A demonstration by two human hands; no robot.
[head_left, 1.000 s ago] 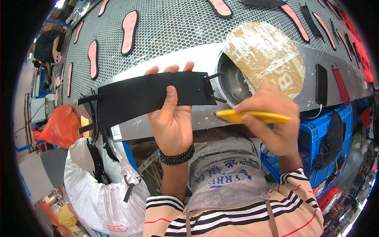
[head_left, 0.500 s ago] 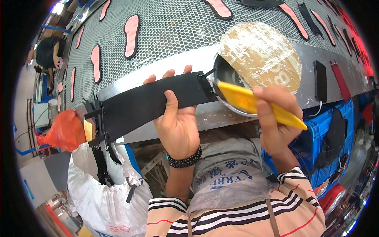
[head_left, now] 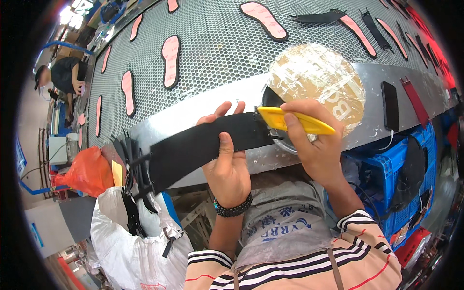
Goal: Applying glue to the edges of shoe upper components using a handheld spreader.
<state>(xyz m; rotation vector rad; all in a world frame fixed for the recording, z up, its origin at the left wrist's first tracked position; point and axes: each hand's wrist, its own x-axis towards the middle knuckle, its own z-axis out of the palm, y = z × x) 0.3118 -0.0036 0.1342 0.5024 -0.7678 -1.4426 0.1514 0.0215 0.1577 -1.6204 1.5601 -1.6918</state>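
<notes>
A flat black strip of material (head_left: 193, 147) with narrow tabs at its ends lies across my left hand (head_left: 229, 174). My left thumb presses on its face, and the fingers support it from behind. My right hand (head_left: 316, 152) pinches a yellow-handled brush (head_left: 297, 121), whose tip is at the strip's right end. Just behind the brush stands a round metal pot (head_left: 286, 144), mostly covered by a tape-wrapped cardboard disc (head_left: 328, 79). My right hand hides part of the pot and disc.
Pink insoles with black edges (head_left: 170, 60) lie on the mesh conveyor. A phone (head_left: 390, 106) and red strip (head_left: 414, 102) are on the metal ledge. Blue crates (head_left: 374, 169) stand right, a white sack (head_left: 113, 241) and orange bag (head_left: 89, 169) left. A person (head_left: 67, 79) is far left.
The brush has moved left onto the strip's right end and now tilts less steeply. My left hand and the strip appear slightly further right and lower. The view has shifted, and the insoles sit lower.
</notes>
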